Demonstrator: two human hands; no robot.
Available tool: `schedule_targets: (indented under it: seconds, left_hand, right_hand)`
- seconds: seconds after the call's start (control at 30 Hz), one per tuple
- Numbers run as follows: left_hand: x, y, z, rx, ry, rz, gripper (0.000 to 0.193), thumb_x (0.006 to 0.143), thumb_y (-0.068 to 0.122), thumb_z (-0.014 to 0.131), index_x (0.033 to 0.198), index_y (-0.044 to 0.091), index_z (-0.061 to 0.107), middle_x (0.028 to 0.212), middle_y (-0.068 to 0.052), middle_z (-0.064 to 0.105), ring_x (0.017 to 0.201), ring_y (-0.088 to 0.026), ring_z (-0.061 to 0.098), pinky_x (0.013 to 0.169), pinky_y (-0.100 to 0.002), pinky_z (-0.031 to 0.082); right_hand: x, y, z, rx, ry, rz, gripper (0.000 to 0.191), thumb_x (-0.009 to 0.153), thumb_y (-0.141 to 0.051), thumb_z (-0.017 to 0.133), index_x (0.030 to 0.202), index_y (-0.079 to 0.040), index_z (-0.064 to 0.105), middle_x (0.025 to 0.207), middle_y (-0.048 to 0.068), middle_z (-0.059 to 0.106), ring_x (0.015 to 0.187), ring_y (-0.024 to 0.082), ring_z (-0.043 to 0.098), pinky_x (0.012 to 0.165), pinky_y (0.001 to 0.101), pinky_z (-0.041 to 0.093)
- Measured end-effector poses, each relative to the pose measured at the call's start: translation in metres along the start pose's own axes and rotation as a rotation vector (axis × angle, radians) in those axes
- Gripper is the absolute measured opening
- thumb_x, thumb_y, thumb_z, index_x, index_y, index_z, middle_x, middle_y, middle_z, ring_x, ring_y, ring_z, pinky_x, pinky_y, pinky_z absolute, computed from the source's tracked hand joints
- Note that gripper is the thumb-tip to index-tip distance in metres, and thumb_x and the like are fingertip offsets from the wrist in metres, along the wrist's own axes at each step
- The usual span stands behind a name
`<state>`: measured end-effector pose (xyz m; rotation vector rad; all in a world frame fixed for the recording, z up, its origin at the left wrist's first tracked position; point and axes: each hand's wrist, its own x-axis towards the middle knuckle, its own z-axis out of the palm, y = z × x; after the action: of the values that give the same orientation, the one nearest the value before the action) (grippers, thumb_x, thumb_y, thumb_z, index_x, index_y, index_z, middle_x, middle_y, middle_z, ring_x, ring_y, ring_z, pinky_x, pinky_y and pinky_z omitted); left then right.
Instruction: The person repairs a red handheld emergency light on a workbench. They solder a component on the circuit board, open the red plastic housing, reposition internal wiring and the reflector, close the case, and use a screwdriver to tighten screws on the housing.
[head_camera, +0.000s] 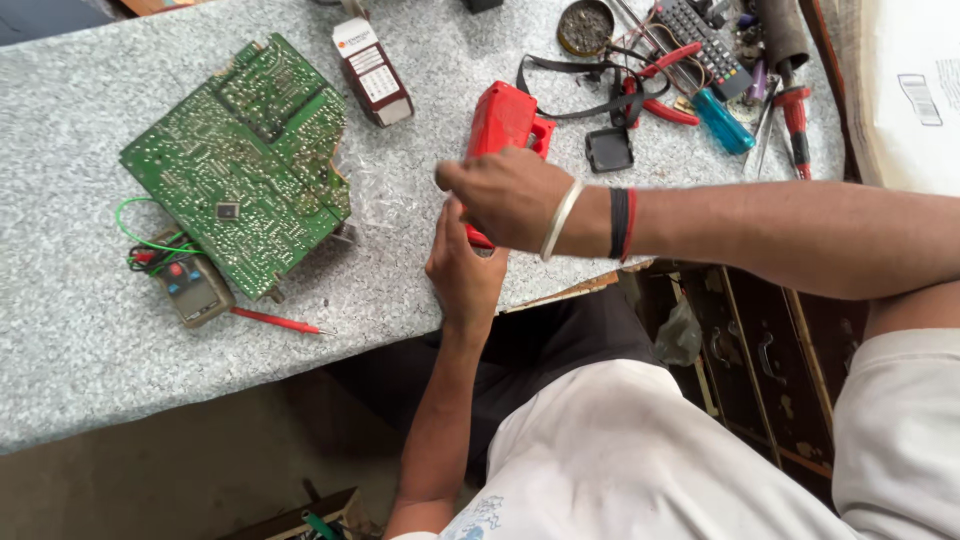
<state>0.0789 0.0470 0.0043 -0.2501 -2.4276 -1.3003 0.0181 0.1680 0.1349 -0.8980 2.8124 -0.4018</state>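
— Your left hand (465, 268) sits nearest, low centre of the frame. Is it gripping?

— It cups the near end of the red tool (500, 125), fingers wrapped on it. Your right hand (505, 195) lies over the top, fingers curled; whether it pinches anything, I cannot tell.

— How do I do it well?

— Brace the body on the bench edge (330, 290), clear of the green circuit board (240, 165) at upper left.

circuit board (245, 165) blocks left, tools (700, 90) crowd right
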Motion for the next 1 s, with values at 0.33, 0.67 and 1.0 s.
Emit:
schedule_targets:
  seconds: [0.33,0.67,1.0]
  left_hand:
    - [0.008,0.01,-0.009,0.033,0.01,-0.01,0.066,0.076,0.026,0.091,0.129,0.004,0.056,0.135,-0.019,0.066,0.117,-0.038,0.069,0.09,-0.045,0.059]
    - [0.019,-0.002,-0.008,0.06,-0.011,-0.09,0.076,0.073,0.025,0.092,0.134,0.001,0.054,0.12,-0.019,0.068,0.105,-0.038,0.071,0.086,-0.046,0.058]
    - [0.024,-0.014,0.018,0.018,0.021,-0.042,0.07,0.076,0.015,0.089,0.136,0.003,0.056,0.13,-0.018,0.068,0.115,-0.038,0.07,0.095,-0.044,0.059]
  right_hand:
    - [-0.011,0.011,0.011,0.435,0.372,-0.335,0.049,0.093,-0.006,0.072,0.136,-0.004,0.049,0.125,0.014,0.065,0.1,0.03,0.073,0.08,0.0394,0.06]
    - [-0.002,0.024,-0.012,0.313,0.098,-0.401,0.055,0.098,-0.012,0.068,0.148,-0.015,0.048,0.103,0.009,0.071,0.085,0.032,0.072,0.068,0.0427,0.057]
    - [0.005,0.058,0.003,0.542,0.232,-0.389,0.058,0.102,-0.01,0.065,0.156,-0.019,0.046,0.112,0.005,0.075,0.096,0.027,0.076,0.079,0.0381,0.062]
